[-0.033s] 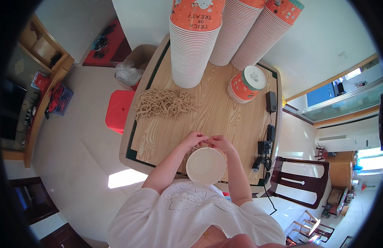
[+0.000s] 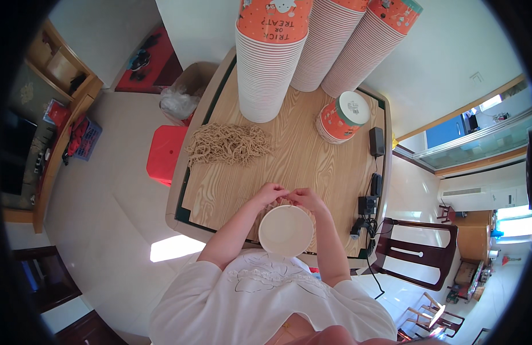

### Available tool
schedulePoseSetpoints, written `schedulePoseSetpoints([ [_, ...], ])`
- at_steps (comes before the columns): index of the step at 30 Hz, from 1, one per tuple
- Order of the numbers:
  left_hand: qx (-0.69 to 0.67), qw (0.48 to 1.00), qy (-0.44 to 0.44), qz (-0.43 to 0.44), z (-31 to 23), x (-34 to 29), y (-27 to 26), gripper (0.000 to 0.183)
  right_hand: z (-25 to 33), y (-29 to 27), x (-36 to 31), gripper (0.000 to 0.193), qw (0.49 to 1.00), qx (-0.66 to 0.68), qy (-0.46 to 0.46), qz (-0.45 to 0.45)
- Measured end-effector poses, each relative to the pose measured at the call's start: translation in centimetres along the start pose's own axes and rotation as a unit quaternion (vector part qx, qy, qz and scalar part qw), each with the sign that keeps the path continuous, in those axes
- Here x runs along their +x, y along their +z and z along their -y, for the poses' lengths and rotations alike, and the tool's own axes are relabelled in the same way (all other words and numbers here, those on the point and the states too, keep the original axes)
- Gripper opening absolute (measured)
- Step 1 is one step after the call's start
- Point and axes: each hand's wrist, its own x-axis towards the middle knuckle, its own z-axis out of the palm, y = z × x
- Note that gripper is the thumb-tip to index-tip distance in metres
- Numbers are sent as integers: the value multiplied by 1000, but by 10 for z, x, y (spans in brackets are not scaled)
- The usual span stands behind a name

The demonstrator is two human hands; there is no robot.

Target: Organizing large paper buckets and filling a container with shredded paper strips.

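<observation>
A white-lined paper bucket (image 2: 286, 231) stands at the table's near edge, against my shirt, its round mouth facing up. My left hand (image 2: 270, 194) and my right hand (image 2: 306, 198) meet just beyond its far rim, fingertips pinched together. Whatever lies between the fingers is too small to make out. Farther left on the table lies a loose heap of tan twine pieces (image 2: 230, 144). At the back right, a short stack of orange printed paper buckets (image 2: 338, 119) rests upside down, a white base on top.
Tall stacks of upside-down paper buckets (image 2: 269, 75) rise at the table's far side. Black adapters and cables (image 2: 367, 205) line the right edge of the wooden table (image 2: 300, 161). A red stool (image 2: 167, 154) stands left, a dark chair (image 2: 418, 253) right, a cardboard box (image 2: 198, 76) behind.
</observation>
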Motion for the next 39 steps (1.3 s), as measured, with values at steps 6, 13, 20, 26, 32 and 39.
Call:
schedulePoseSetpoints([
  [6,-6,1000,20,-18,-2,1,1,10,6,5,-4,24,995,93,24,-40],
  [13,3,999,25,-29,-5,2,3,11,3,1,-8,23,997,74,15,15],
  [20,3,999,29,-34,-8,1,5,11,6,3,-6,21,991,128,43,8],
  [26,-15,999,18,-32,-12,-4,2,13,6,4,-7,19,994,106,20,6],
  [32,163,983,32,75,-1,-3,-20,8,2,0,-9,15,998,53,18,37],
  [39,133,991,22,-6,9,7,-24,11,8,0,-15,16,996,26,4,90],
])
